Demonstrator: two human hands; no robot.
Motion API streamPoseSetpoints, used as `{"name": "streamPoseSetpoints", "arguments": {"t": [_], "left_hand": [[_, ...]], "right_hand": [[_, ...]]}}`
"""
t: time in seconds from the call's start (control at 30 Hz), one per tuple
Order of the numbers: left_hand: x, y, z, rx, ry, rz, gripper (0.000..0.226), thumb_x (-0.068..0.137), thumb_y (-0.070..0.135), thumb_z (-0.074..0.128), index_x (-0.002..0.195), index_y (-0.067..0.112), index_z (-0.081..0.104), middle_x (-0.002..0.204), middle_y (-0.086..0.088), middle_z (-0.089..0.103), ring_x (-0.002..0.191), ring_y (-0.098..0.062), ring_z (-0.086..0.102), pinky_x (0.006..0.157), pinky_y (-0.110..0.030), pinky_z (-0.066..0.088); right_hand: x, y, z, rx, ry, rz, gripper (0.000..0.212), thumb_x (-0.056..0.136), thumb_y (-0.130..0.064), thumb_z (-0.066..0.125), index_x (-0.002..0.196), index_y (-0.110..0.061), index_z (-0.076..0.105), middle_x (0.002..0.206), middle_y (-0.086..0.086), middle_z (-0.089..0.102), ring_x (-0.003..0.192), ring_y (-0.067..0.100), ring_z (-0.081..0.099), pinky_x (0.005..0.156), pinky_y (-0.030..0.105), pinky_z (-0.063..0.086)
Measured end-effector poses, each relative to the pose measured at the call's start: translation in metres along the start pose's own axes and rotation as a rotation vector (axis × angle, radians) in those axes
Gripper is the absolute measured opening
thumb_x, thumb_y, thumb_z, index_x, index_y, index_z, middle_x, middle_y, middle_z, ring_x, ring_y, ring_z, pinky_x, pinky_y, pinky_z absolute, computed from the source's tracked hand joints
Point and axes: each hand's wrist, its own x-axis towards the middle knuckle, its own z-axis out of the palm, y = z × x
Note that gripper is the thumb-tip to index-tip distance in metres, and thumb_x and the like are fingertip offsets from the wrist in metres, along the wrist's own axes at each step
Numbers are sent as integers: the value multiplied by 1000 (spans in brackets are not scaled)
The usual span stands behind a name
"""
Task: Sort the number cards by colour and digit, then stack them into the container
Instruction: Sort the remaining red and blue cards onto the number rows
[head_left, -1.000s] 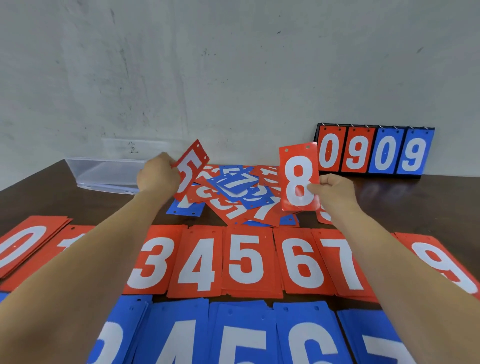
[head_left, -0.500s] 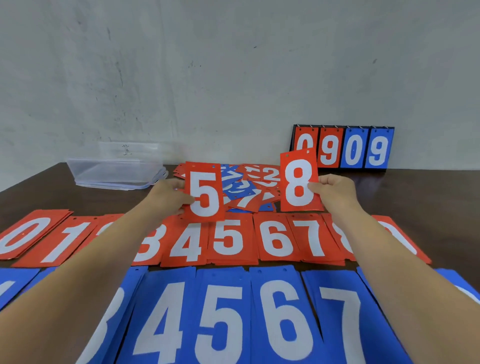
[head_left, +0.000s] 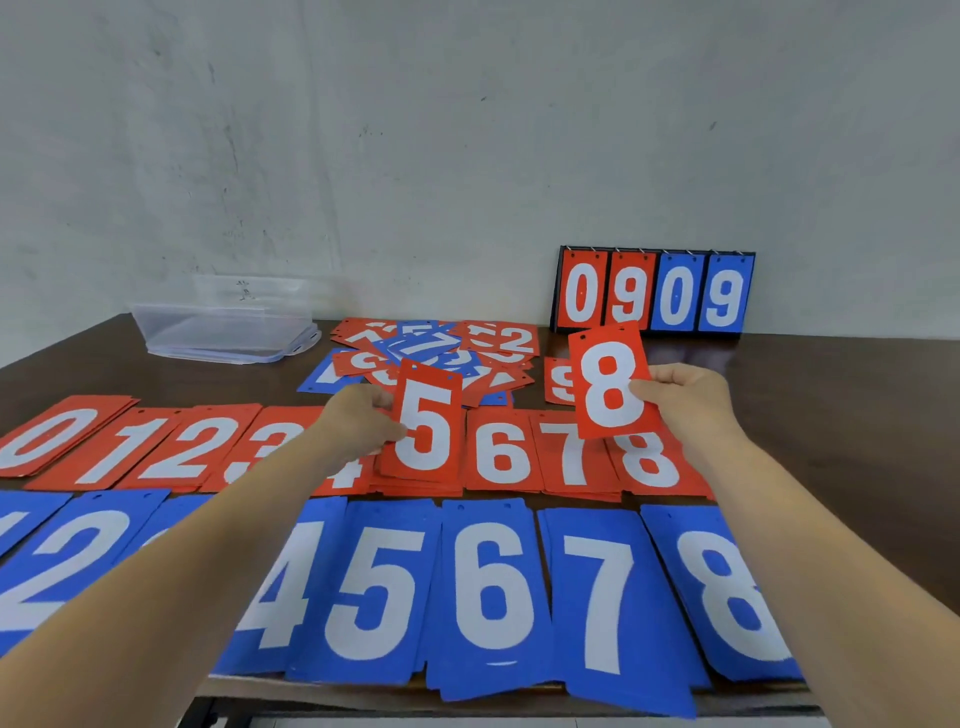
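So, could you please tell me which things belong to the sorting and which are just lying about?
Job: red 5 card, left hand; red 8 card, right hand; red row; blue row; unsorted pile; clear container.
Lying about: flip scoreboard.

5 card, 8 card, scoreboard 0909

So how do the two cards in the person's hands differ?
The left hand pinches the red 5 card by its left edge; the right hand pinches the red 8 card by its right edge. The red 5 card covers the red 5 pile; the red 8 card overlaps only the top of the red 8 pile. Both are red with white digits.
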Motion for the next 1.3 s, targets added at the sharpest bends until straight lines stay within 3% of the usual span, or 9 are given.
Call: {"name": "streamPoseSetpoints", "arguments": {"t": [0.07,0.27,0.47,0.67,0.8,0.9,1.0,1.1,1.3], "left_hand": [[0,0,6,149,48,26,53,87,18,71,135,9,52,135,-8,54,116,-24,56,90,-32,49],[-2,1,18,479,72,27,32,87,24,68,115,11,60,107,-4,62,90,-18,57,75,-28,50],[-5,-2,25,562,98,18,43,89,29,66,126,10,57,117,-7,62,102,-21,59,81,-29,50],[-7,-1,28,575,124,28,37,90,28,66,121,10,59,110,-7,64,96,-20,60,82,-31,54],[-10,0,30,556,152,13,42,89,28,67,126,12,56,116,-7,63,101,-22,60,84,-33,54],[-12,-1,31,523,170,17,47,89,27,67,132,14,53,120,-6,63,104,-22,61,85,-34,55],[-16,1,30,491,215,36,46,91,25,64,135,15,52,121,-6,63,103,-22,61,84,-33,56],[-20,4,28,451,240,54,39,91,24,62,128,15,56,112,-7,65,95,-22,63,80,-34,58],[-17,4,17,336,274,85,28,90,19,61,117,12,64,103,-5,67,86,-21,62,72,-32,53]], "right_hand": [[1,3,-10,8,7,11,16,87,-14,69,103,-13,68,112,8,69,105,27,64,94,49,52],[7,15,-44,-21,57,22,10,88,-15,69,96,-18,64,111,6,67,108,27,61,96,48,50],[13,32,-64,-61,62,85,18,87,-16,71,104,-15,66,111,8,68,105,30,63,92,50,53],[19,55,-48,-64,-44,131,12,80,-8,75,88,-14,67,101,11,71,95,29,68,85,45,56],[23,64,-37,-391,-20,28,32,81,-13,74,112,-13,67,114,6,67,105,26,63,86,36,53],[19,63,-33,-720,5,-8,30,82,-25,73,111,-21,64,104,0,65,92,19,59,67,29,47],[17,58,-30,-870,41,-17,28,81,-33,73,103,-22,60,90,-3,61,79,16,55,50,24,37],[18,55,-29,-925,33,-40,23,84,-30,71,101,-20,59,90,-1,63,75,16,56,45,24,30],[21,45,-17,-862,38,-115,11,87,-29,68,90,-20,63,82,-2,63,69,13,54,49,23,39]]}}
